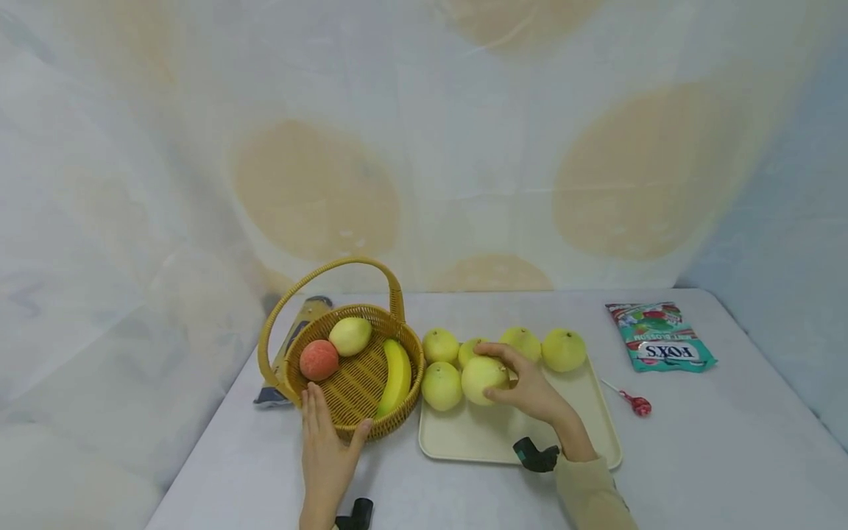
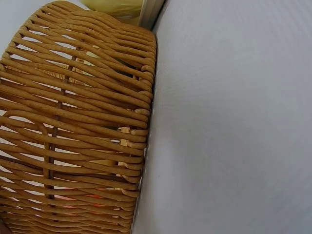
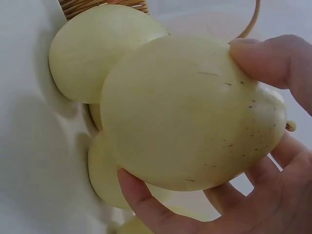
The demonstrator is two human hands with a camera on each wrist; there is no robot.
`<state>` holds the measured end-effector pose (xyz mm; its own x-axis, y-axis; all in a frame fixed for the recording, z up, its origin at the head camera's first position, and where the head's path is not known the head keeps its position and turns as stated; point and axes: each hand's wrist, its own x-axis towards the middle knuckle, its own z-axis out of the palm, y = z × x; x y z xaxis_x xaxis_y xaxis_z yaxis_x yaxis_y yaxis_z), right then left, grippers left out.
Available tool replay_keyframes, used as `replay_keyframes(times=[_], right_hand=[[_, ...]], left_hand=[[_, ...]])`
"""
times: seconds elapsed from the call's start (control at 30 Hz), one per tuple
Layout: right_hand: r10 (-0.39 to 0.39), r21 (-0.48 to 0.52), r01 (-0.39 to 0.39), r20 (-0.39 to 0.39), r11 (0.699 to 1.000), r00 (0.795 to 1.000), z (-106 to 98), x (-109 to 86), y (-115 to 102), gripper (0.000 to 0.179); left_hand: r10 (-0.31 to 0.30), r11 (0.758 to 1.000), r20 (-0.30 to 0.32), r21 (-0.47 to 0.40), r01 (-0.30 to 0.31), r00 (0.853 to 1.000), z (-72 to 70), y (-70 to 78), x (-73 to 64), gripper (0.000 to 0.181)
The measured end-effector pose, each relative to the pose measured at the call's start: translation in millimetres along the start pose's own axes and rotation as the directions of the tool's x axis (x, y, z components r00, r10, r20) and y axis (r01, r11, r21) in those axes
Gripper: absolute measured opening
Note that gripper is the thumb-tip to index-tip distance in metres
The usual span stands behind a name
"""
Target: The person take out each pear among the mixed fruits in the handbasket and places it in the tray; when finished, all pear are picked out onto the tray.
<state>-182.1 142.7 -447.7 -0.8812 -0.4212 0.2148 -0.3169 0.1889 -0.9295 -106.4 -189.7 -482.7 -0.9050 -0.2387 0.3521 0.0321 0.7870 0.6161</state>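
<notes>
My right hand [image 1: 533,390] grips a pale yellow-green pear [image 1: 482,383] over the left part of the cream tray [image 1: 473,439]. In the right wrist view, thumb and fingers curl around the pear, and its short stem points toward the palm. My left hand [image 1: 327,453] is at the near side of the wicker basket [image 1: 354,394], its fingers straight at the rim and the thumb spread apart. Inside the basket lie a banana [image 1: 396,377], a reddish round fruit [image 1: 319,360] and a yellow-green fruit [image 1: 350,336]. The left wrist view shows the woven basket wall [image 2: 83,126].
Several yellow-green fruits [image 1: 563,350] sit along the tray's back and left side. Right of the tray lie a red-wrapped lollipop [image 1: 640,405] and a green FOX'S candy bag [image 1: 662,338]. A blue and tan packet [image 1: 273,396] is partly hidden behind the basket, whose handle [image 1: 354,260] arches upward.
</notes>
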Motion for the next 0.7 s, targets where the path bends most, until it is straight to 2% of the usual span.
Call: replay_keyframes(times=[0.3,0.7], right_hand=[[0.045,-0.042,-0.044,0.029,0.998,0.999,3.8,-0.9,4.6,0.062],[-0.009,-0.084,0.013,0.039,0.996,0.999,7.4,0.1,12.9,0.058]], left_hand=[[0.030,1.000,-0.009,0.003,-0.030,1.000,0.1,-2.0,-1.4,0.106],[0.019,1.000,-0.006,0.003,-0.019,1.000,-0.2,-1.1,-0.6,0.107]])
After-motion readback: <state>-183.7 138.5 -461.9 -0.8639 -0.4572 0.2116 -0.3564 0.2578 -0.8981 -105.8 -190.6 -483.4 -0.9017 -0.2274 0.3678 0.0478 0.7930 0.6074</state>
